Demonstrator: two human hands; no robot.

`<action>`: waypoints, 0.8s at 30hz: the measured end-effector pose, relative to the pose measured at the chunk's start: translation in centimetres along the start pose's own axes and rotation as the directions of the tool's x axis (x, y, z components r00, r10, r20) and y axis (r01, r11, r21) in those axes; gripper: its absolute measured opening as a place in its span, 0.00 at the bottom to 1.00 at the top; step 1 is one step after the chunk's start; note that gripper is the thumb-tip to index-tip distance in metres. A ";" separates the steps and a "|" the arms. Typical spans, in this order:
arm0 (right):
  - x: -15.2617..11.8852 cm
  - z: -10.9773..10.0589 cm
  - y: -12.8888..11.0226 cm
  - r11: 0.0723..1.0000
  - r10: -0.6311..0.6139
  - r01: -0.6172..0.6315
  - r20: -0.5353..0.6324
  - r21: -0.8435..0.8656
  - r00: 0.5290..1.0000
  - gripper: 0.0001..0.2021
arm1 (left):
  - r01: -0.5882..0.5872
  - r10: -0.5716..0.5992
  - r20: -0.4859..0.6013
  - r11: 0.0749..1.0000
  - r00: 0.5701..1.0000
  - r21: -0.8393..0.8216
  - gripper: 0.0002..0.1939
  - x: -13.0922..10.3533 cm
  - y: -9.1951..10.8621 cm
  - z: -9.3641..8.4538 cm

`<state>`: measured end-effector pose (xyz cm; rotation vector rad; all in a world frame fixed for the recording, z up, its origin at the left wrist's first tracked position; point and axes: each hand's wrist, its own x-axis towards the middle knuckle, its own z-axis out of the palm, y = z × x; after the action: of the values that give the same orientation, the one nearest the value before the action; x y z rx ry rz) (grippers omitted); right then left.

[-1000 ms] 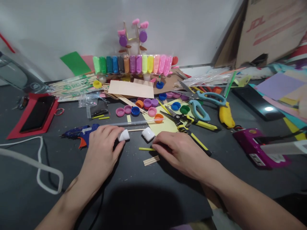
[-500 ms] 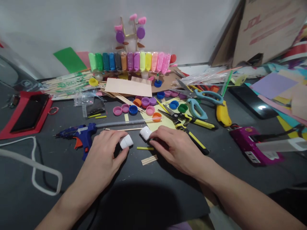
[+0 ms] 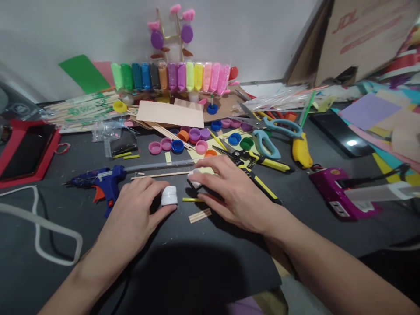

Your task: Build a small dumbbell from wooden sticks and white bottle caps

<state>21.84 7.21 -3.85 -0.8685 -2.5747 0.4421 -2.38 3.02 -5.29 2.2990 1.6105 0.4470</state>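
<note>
A small white cap piece (image 3: 169,195), made of two stacked parts, sits between the thumb and fingers of my left hand (image 3: 139,210). My right hand (image 3: 229,190) is over a second white piece (image 3: 194,179), partly hidden under its fingers, which are parted from the thumb. Below my right fingertips lie a short yellow stick (image 3: 192,199) and several short wooden sticks (image 3: 200,215) side by side. A long thin wooden stick (image 3: 160,176) lies just behind both hands.
A blue glue gun (image 3: 110,183) lies left. Coloured caps (image 3: 177,146), yellow-black pliers (image 3: 262,186) and blue-handled scissors (image 3: 267,144) are behind. Clay packs (image 3: 172,76) stand at the wall. A purple device (image 3: 341,197) is at right, a white cable (image 3: 39,236) at left.
The white piece at my left hand has turned more upright. My right hand has moved left and its fingers have spread over the other white piece. The view has shifted slightly.
</note>
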 end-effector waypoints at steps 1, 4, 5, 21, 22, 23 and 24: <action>-0.1 -0.3 -0.1 1.000 -0.017 0.017 0.048 0.012 0.999 0.12 | 0.006 -0.006 0.005 1.000 1.000 -0.002 0.14 0.0 0.0 0.0; -0.4 -0.8 -0.5 0.999 -0.032 0.040 0.259 -0.023 0.965 0.08 | 0.041 -0.040 0.009 0.999 0.999 -0.010 0.13 0.0 -0.1 -0.1; -0.5 -0.9 -0.7 0.998 -0.022 0.040 0.307 -0.053 0.951 0.07 | 0.051 -0.051 0.008 0.999 0.999 -0.012 0.13 0.0 0.0 -0.1; -0.6 0.2 -1.5 0.975 -0.051 0.107 0.272 -0.195 0.961 0.10 | 0.067 -0.065 0.026 0.994 0.998 -0.088 0.13 0.0 0.7 -0.5; -0.6 0.2 -1.6 0.980 -0.046 0.096 0.270 -0.175 0.962 0.10 | 0.073 -0.071 0.027 0.992 0.997 -0.099 0.13 0.0 0.8 -0.5; -0.6 0.0 -1.6 0.988 -0.031 0.070 0.262 -0.139 0.965 0.09 | 0.078 -0.076 0.026 0.990 0.997 -0.117 0.12 -0.1 0.9 -0.6; -0.6 -0.2 -1.6 0.996 0.000 0.022 0.248 -0.085 0.969 0.09 | 0.081 -0.079 0.025 0.986 0.997 -0.143 0.12 -0.1 1.0 -0.7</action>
<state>21.51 5.66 -3.19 -0.8776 -2.8452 0.4642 -1.86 2.69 -4.28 2.1193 1.6000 0.5034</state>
